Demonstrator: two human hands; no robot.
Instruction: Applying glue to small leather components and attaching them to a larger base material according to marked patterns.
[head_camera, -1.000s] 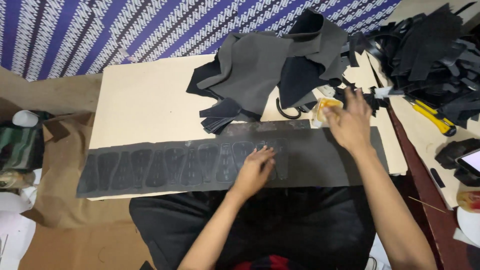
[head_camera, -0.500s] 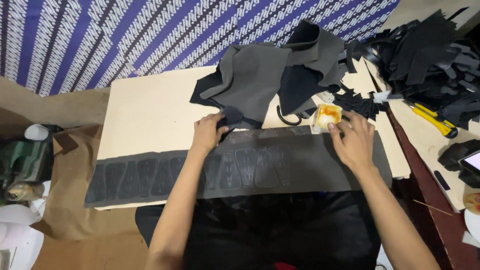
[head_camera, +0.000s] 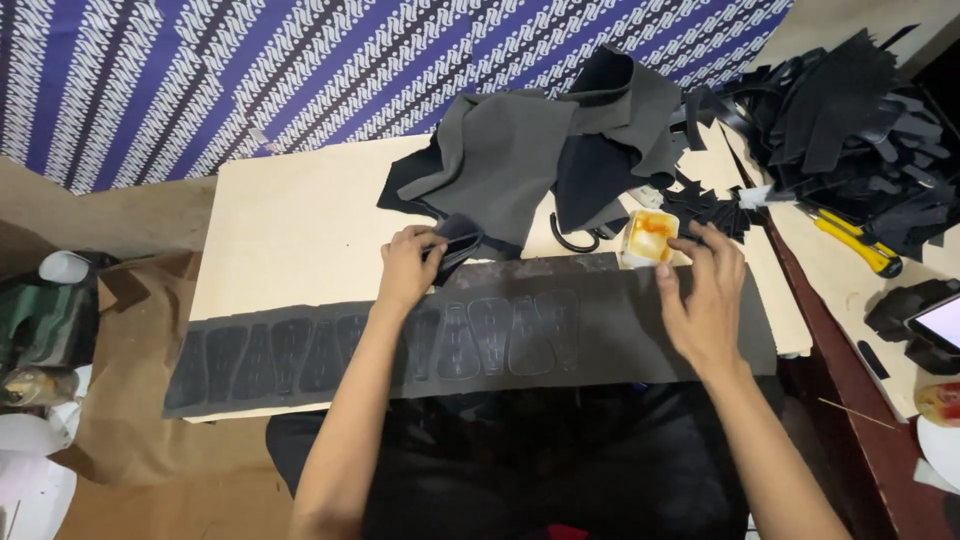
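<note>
Left hand has now gripped a small dark piece.

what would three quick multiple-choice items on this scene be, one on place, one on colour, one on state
1. Where is the small cup?
A. at the far edge of the dark strip, by the right hand
B. at the board's left end
C. on the floor

2. What colour is the knife handle at the right?
A. red
B. yellow
C. white

3. What is the left hand doing?
A. lying flat and empty
B. pinching a dark cut piece
C. holding the cup

Answers: 1 A, the cup stands just beyond the right fingertips; 2 B, the handle is yellow and black; 3 B, the fingers close on the piece.
</note>
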